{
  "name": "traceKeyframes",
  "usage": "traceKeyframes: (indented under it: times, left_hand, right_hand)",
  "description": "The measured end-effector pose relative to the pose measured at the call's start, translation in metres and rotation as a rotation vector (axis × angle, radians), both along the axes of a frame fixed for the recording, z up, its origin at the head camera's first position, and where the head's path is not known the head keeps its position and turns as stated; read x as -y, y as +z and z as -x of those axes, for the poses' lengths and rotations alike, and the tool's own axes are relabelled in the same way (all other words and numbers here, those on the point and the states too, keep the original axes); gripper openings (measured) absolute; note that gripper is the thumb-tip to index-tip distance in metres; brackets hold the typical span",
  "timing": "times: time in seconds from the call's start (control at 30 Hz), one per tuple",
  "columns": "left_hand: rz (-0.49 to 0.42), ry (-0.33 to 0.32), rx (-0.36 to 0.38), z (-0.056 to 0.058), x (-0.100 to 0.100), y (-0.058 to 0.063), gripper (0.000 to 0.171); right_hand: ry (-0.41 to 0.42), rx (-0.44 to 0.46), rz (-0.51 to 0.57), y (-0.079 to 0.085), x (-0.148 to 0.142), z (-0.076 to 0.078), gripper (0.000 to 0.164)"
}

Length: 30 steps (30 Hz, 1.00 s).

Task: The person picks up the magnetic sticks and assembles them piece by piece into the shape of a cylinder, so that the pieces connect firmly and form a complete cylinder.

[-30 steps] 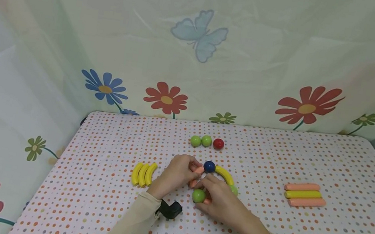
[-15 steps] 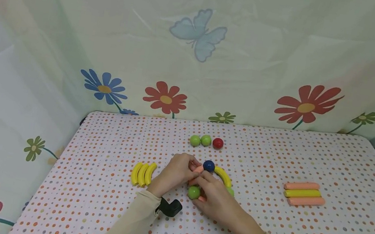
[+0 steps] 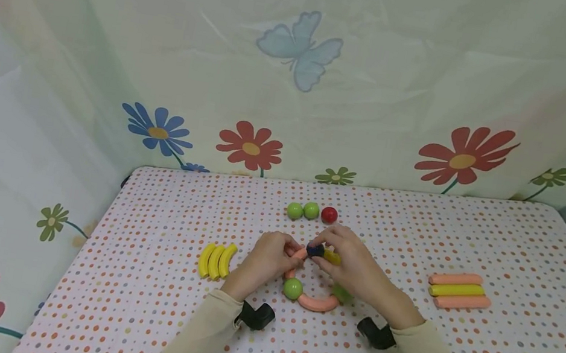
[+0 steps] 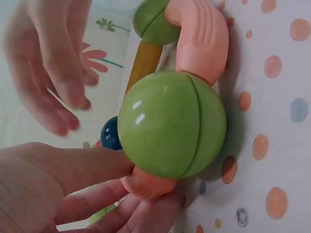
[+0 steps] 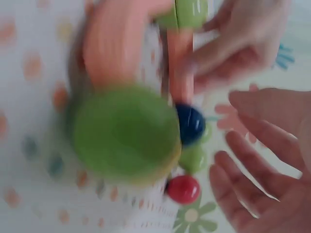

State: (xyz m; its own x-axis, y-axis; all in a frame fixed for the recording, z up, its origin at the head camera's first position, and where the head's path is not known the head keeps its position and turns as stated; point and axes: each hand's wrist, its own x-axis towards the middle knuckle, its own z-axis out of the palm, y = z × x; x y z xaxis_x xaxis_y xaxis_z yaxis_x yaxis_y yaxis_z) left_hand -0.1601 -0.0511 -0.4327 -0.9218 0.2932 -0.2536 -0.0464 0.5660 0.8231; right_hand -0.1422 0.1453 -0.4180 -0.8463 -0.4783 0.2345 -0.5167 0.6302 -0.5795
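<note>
Toy balls and curved sticks form a ring on the table. My left hand pinches the ring's left pink curved stick between thumb and fingers, just past a green ball. Over the ring's far side is my right hand, its fingers spread about the dark blue ball; the right wrist view shows a gap between them and the ball. The ring's yellow curved stick is partly hidden by that hand. A lower pink curved stick joins the green balls at the near side.
Behind the ring sit two loose green balls and a red ball. Several yellow curved sticks lie to the left. Two pink straight sticks and a yellow straight stick lie to the right. A dotted cloth covers the table.
My right hand has left the near green ball and lower pink stick and moved up to the blue ball. That green ball shifted slightly left. My left hand keeps its place.
</note>
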Motion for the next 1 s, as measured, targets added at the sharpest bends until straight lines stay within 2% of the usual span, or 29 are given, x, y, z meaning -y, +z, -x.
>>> traceKeyframes:
  times: [0.17,0.3,0.7,1.0]
  left_hand:
    - [0.012,-0.007,0.013,-0.001,0.0,0.0,0.024]
    - [0.03,-0.027,-0.02,-0.003,0.001,0.001,0.021]
    - [0.119,-0.036,-0.092,-0.006,0.001,0.007,0.015]
    - [0.123,-0.027,-0.113,-0.009,0.001,0.004,0.014]
  right_hand:
    - [0.052,0.192,-0.043,0.0,-0.005,0.025,0.03]
    - [0.083,0.243,-0.021,-0.007,-0.003,0.033,0.031]
    - [0.078,0.199,0.015,-0.017,-0.003,0.037,0.028]
    - [0.091,0.152,0.05,-0.025,-0.006,0.033,0.031]
